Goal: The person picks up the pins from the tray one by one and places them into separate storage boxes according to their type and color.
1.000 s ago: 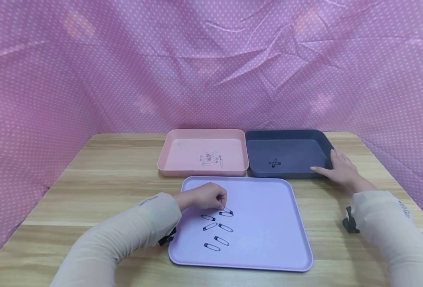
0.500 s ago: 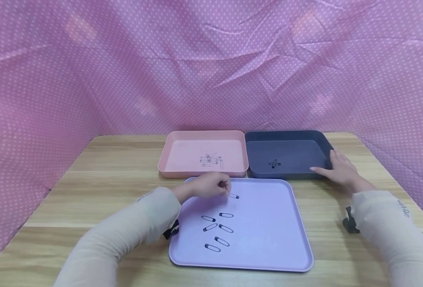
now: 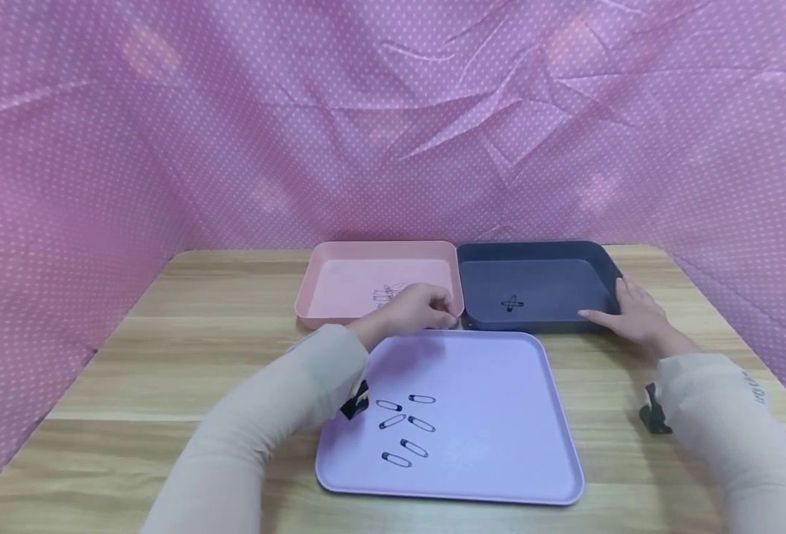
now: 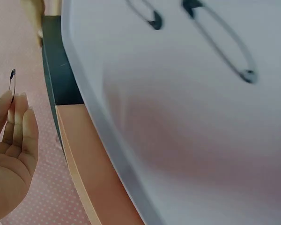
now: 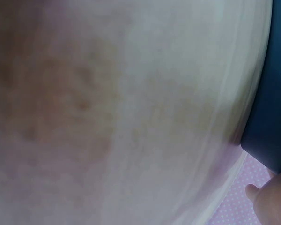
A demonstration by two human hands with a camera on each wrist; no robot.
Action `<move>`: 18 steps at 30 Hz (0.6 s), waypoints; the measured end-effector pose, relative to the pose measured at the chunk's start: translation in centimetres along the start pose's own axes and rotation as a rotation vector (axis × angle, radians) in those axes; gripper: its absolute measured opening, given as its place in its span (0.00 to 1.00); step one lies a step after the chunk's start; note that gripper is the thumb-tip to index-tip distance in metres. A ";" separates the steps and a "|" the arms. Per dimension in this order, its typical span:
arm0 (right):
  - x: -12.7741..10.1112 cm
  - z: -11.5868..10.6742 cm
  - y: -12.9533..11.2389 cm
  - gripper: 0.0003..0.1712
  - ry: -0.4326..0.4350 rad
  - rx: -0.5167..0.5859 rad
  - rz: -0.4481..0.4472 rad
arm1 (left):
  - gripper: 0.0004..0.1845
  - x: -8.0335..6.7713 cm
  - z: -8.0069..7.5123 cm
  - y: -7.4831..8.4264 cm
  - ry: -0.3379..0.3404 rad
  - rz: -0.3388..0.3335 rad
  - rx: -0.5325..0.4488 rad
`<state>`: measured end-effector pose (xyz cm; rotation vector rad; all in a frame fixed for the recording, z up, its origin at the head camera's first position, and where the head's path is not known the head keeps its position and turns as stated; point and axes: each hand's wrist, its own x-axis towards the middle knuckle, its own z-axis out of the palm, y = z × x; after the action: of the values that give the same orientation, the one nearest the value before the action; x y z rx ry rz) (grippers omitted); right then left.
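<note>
My left hand (image 3: 443,315) hovers over the front edge of the pink tray (image 3: 319,285), close to the dark tray (image 3: 566,256). In the left wrist view its fingertips (image 4: 11,101) pinch a small black safety pin (image 4: 11,79). Several black safety pins (image 3: 406,426) lie on the lilac tray (image 3: 500,445) in front. Silver pins (image 3: 388,293) lie in the pink tray, partly hidden by the hand. Two crossed black pins (image 3: 512,303) lie in the dark tray. My right hand (image 3: 623,308) rests with relaxed fingers on the dark tray's front right corner (image 5: 271,117).
The three trays sit on a wooden table (image 3: 199,348) with pink dotted cloth (image 3: 393,111) around it on three sides. Bare wood shows left of the trays and along the front edge. A black clip (image 3: 652,417) hangs at my right wrist.
My left hand picked a black pin off the lilac tray and carried it up and right, to the trays behind. The right hand has stayed on the dark tray.
</note>
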<state>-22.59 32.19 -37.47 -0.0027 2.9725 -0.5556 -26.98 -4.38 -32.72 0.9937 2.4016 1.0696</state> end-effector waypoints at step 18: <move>0.2 0.1 0.3 0.59 0.013 -0.010 -0.008 | 0.07 5.6 1.8 0.6 0.138 -0.101 -0.206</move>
<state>-22.75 32.40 -37.69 -0.0116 2.9894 -0.5435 -29.66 0.82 -33.58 0.7439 2.3592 1.3542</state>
